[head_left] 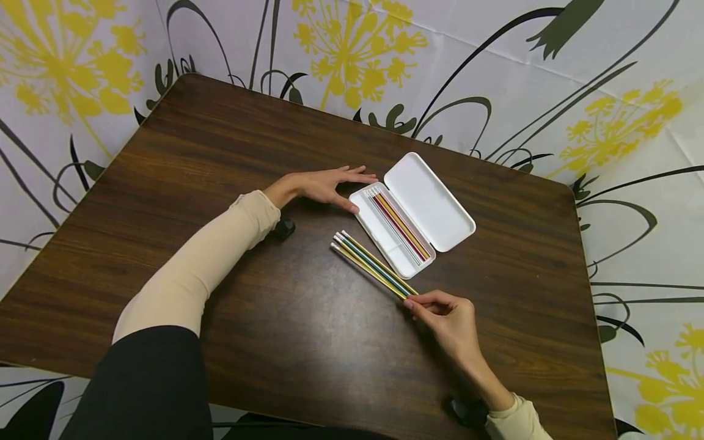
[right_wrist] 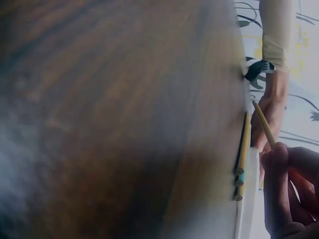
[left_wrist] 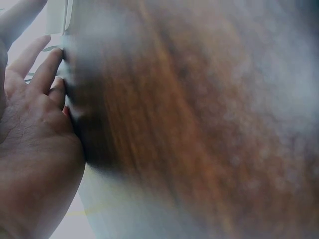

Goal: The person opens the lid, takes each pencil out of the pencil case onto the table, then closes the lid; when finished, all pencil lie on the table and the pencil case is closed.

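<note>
A white hinged pencil case (head_left: 431, 201) lies with its lid laid back on the table. Several pencils (head_left: 401, 225), among them red, yellow and white ones, fill part of its tray. At the case's far left corner is my left hand (head_left: 330, 185), fingers spread and thumb against the tray's edge. Between thumb and fingertips, my right hand (head_left: 448, 318) pinches one yellow pencil (right_wrist: 264, 124) near its end. In the right wrist view that pencil is raised off the tabletop. Beside it, yellow and green pencils (right_wrist: 242, 149) lie together along the case's near side.
The dark wood table (head_left: 264, 318) has a floral fabric backdrop (head_left: 440, 61) behind it. A small black device (head_left: 284, 228) is at the left wrist, and another black device (head_left: 464, 410) at the right wrist.
</note>
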`<act>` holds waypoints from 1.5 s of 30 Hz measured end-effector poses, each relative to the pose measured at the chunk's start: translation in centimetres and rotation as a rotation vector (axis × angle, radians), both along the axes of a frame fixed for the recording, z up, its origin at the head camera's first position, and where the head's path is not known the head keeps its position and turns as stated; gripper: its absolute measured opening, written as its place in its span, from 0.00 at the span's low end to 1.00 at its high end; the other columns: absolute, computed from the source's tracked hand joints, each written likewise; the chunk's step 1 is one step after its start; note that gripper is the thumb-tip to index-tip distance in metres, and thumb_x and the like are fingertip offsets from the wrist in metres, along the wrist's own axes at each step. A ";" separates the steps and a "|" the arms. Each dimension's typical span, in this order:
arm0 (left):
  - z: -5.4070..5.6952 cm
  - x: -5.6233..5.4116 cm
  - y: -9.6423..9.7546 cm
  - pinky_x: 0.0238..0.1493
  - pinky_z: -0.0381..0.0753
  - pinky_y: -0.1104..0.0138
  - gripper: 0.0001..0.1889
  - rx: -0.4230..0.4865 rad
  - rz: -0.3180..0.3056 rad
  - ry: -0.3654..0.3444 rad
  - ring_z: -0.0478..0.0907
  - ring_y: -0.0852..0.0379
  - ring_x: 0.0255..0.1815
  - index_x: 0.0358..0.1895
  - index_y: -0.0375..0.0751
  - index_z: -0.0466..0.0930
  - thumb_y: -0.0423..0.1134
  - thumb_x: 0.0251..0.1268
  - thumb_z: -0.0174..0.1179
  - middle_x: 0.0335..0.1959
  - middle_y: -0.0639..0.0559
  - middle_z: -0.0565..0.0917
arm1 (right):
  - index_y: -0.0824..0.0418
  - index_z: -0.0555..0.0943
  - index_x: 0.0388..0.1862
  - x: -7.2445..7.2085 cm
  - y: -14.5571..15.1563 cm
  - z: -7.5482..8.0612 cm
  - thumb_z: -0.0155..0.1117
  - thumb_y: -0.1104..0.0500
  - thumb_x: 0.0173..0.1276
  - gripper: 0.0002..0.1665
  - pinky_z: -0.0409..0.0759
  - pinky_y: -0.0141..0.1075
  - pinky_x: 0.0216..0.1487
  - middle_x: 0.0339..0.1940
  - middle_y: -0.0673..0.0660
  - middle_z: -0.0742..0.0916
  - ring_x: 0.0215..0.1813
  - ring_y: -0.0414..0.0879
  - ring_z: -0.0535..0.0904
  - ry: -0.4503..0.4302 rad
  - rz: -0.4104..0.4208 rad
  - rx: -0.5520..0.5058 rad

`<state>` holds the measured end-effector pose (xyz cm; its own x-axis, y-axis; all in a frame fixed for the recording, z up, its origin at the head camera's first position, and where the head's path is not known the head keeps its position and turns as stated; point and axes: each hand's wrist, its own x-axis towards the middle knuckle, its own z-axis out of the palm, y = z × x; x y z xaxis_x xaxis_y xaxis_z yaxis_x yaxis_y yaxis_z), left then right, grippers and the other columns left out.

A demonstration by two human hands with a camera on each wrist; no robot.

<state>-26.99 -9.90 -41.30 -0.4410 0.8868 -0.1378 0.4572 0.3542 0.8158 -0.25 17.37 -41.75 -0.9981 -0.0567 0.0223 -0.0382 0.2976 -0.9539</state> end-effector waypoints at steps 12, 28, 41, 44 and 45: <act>-0.2 0.1 0.1 0.74 0.29 0.49 0.41 0.033 -0.028 0.028 0.34 0.38 0.78 0.76 0.32 0.53 0.34 0.64 0.66 0.78 0.35 0.48 | 0.60 0.89 0.32 0.0 1.0 -3.3 0.75 0.63 0.59 0.03 0.80 0.30 0.22 0.25 0.54 0.88 0.23 0.52 0.84 0.059 -0.022 0.054; -4.0 -2.2 0.1 0.74 0.28 0.55 0.44 0.020 0.002 0.043 0.33 0.52 0.79 0.78 0.50 0.54 0.49 0.63 0.68 0.79 0.51 0.49 | 0.54 0.90 0.30 -0.1 1.0 -3.5 0.78 0.59 0.57 0.03 0.77 0.24 0.24 0.28 0.42 0.88 0.26 0.35 0.83 0.218 -0.023 0.360; -3.1 -1.8 0.3 0.75 0.28 0.54 0.43 0.009 -0.002 0.029 0.32 0.51 0.79 0.79 0.47 0.52 0.47 0.65 0.66 0.80 0.47 0.46 | 0.53 0.90 0.28 -0.3 1.1 -3.6 0.79 0.59 0.55 0.03 0.77 0.21 0.30 0.28 0.41 0.87 0.29 0.32 0.81 0.318 0.002 0.520; -3.1 -1.9 0.3 0.75 0.28 0.54 0.43 0.007 0.008 0.034 0.32 0.50 0.79 0.78 0.47 0.53 0.47 0.64 0.67 0.79 0.47 0.47 | 0.53 0.90 0.28 -0.5 1.1 -3.7 0.79 0.59 0.55 0.04 0.77 0.23 0.29 0.28 0.42 0.86 0.29 0.32 0.81 0.330 0.001 0.531; -3.3 -2.0 0.3 0.75 0.28 0.54 0.43 0.013 0.012 0.036 0.33 0.50 0.79 0.78 0.48 0.53 0.48 0.64 0.67 0.79 0.47 0.48 | 0.54 0.90 0.28 -0.6 1.1 -3.7 0.79 0.59 0.54 0.04 0.78 0.24 0.29 0.28 0.43 0.86 0.29 0.32 0.81 0.332 0.001 0.530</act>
<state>-28.97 -9.56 -44.59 -0.4559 0.8832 -0.1102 0.4819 0.3490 0.8037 -0.81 18.49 -45.40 -0.9427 -0.1456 0.3003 -0.3078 0.7271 -0.6137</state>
